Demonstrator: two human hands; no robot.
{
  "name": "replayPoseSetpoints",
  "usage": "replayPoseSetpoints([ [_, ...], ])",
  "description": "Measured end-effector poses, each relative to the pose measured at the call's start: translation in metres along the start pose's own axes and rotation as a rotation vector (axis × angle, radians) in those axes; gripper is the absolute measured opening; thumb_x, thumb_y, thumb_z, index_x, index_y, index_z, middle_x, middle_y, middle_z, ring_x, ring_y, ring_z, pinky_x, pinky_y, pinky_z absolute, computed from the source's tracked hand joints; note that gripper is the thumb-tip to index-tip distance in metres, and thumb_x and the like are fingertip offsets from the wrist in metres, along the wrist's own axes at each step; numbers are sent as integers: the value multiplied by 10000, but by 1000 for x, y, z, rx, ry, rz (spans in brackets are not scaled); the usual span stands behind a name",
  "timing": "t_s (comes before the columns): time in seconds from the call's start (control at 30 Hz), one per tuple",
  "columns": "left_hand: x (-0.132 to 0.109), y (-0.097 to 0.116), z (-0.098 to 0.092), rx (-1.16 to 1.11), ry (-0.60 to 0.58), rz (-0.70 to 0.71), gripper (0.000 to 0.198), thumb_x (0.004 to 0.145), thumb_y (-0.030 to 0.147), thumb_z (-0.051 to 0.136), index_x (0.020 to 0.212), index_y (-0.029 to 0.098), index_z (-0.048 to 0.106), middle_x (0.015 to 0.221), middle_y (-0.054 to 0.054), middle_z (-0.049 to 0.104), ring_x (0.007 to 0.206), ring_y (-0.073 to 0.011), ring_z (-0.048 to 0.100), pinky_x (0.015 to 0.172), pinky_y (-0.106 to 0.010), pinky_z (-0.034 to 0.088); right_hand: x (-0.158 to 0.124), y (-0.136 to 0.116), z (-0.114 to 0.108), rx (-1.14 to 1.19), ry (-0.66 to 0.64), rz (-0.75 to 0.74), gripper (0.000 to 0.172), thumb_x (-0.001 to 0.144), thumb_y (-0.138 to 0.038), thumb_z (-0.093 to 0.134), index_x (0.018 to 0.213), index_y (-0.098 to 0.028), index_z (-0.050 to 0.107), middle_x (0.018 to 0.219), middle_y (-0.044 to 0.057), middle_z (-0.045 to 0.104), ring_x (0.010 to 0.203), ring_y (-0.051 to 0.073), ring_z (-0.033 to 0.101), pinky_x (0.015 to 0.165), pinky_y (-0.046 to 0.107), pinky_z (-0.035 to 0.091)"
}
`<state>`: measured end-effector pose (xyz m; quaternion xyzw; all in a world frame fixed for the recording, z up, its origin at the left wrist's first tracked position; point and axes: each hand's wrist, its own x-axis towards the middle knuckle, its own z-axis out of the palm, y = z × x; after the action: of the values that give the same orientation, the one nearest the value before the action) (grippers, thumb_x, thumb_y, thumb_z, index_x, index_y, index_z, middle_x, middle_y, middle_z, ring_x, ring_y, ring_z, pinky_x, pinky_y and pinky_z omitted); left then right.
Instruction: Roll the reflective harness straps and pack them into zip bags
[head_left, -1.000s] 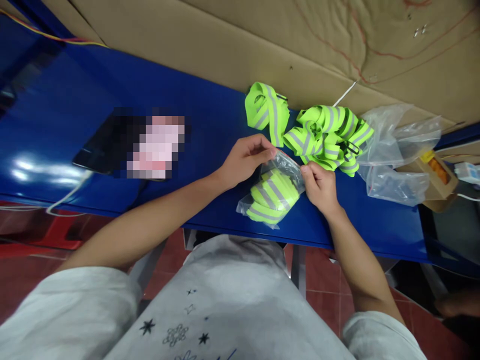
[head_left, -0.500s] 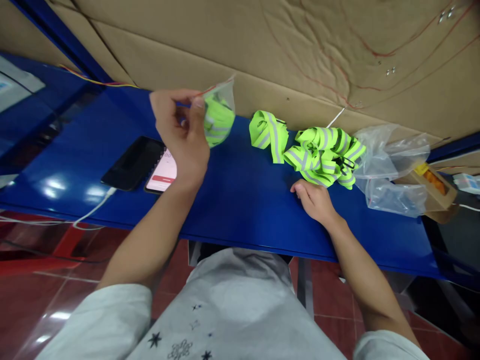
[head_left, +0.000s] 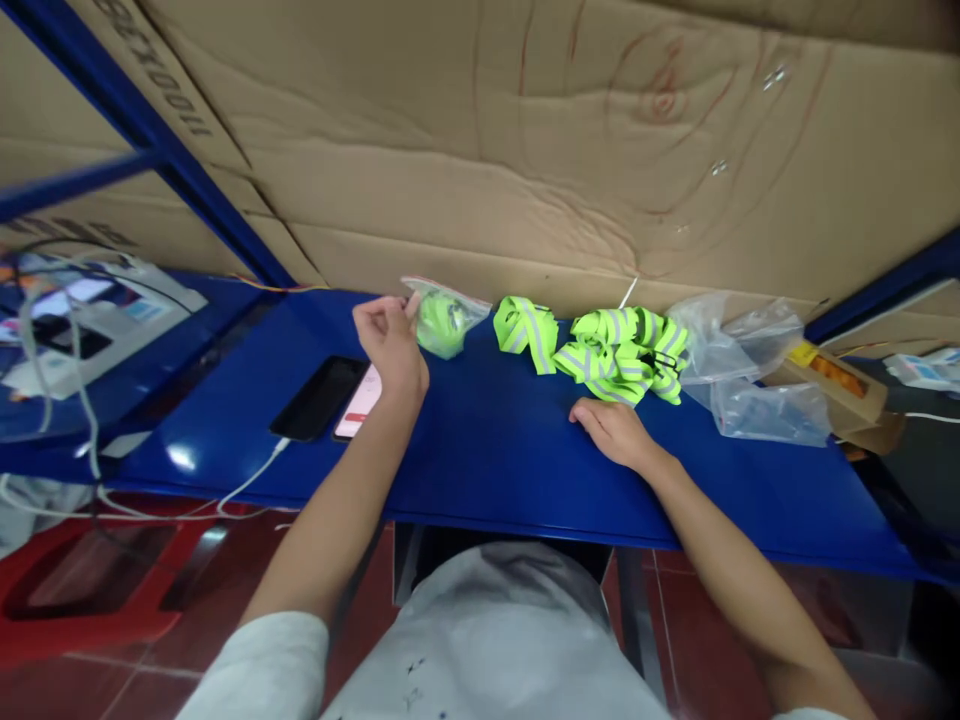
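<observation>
The left hand [head_left: 390,345] holds one crinkled clear plastic bag of folded neon-yellow reflective strap [head_left: 442,322] just above the glossy blue tabletop [head_left: 487,450], grip pinched on its edge; the right hand [head_left: 611,430] lies flat, grip loose and empty, beside one tangled heap of matching straps [head_left: 619,352]; two flat phones [head_left: 322,397] lie to the left.

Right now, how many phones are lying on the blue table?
2. A dark phone lies on the blue table; a lit phone lies right beside it, partly hidden by the arm of the left hand, which holds a bagged band.
</observation>
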<state>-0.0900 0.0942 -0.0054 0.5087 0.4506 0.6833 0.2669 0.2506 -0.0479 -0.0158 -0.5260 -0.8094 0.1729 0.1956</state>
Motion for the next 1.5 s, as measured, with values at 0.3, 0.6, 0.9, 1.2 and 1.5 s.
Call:
replayPoseSetpoints([
  [0.3,-50,10,21,742,-327,356,486,1026,471,615,1422,191,621,1646,-212,423,1569,-353,417,1283,-548,372,2,5,4,-6,-23,26,606,1142,-594,270,978,-233,729,958,32,794,884,201,737,814,317,482],
  [0.6,-74,-6,38,1087,-478,281,680,1076,535,458,1591,94,521,1809,-236,181,1689,-424,216,1324,-703,233,4,12,12,25,20,56,544,1126,-608,353,1015,-239,738,975,56,790,907,207,739,846,315,513],
  [0.9,-112,31,52,922,-695,624,677,1060,389,551,1699,252,374,1831,-177,140,1706,-385,192,1354,-665,193,6,16,21,41,136,65,705,1115,-675,244,957,-182,724,773,43,729,698,170,685,745,311,527],
  [1.2,-131,21,51,736,-975,732,587,1015,352,638,1576,220,526,1790,-217,242,1660,-396,298,1300,-658,324,4,9,34,-19,128,11,622,1107,-644,330,891,-227,738,936,67,811,860,220,755,800,330,530],
  [1.5,-131,14,53,714,-1023,654,566,1035,459,604,1541,219,527,1717,-221,355,1612,-366,370,1276,-635,369,-1,3,33,-11,204,-69,418,1135,-495,384,1102,-235,710,1089,84,758,994,214,761,896,359,609],
])
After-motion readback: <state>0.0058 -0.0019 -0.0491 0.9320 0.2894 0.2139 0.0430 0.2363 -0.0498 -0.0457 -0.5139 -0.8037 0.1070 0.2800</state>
